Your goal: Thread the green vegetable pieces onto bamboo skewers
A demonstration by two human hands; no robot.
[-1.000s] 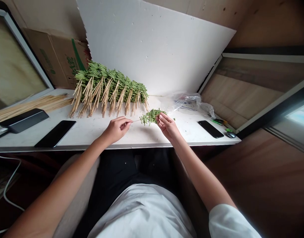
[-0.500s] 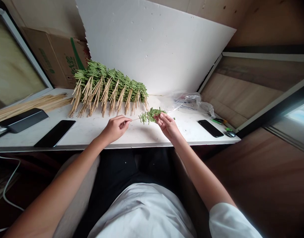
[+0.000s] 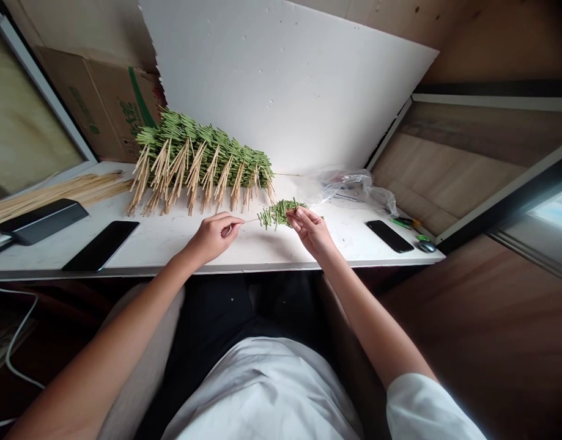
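My left hand [image 3: 218, 236] is closed in a pinch around the bare end of a thin wooden skewer [image 3: 249, 220]. The skewer points right, into a cluster of cut green stalk pieces, which look like green beans [image 3: 274, 216]. At the right side of that cluster, my right hand [image 3: 310, 229] has thumb and fingers pinched together on a green bean piece; its fingers partly cover it. Whether the skewer passes through every piece there, I cannot tell. Behind my left hand lies a large stack of filled skewers [image 3: 202, 146], their bare stick ends fanned toward me.
Loose bamboo skewers [image 3: 92, 188] lie at the left, near a black stand-like device [image 3: 44, 221] and a dark phone [image 3: 101, 245]. At the right are another phone [image 3: 389, 236], a computer mouse [image 3: 426, 246] and a clear plastic bag [image 3: 354, 183]. A white board [image 3: 285, 79] leans behind.
Both hands stay almost in place. My right fingers have shifted very slightly at the cluster of green pieces.
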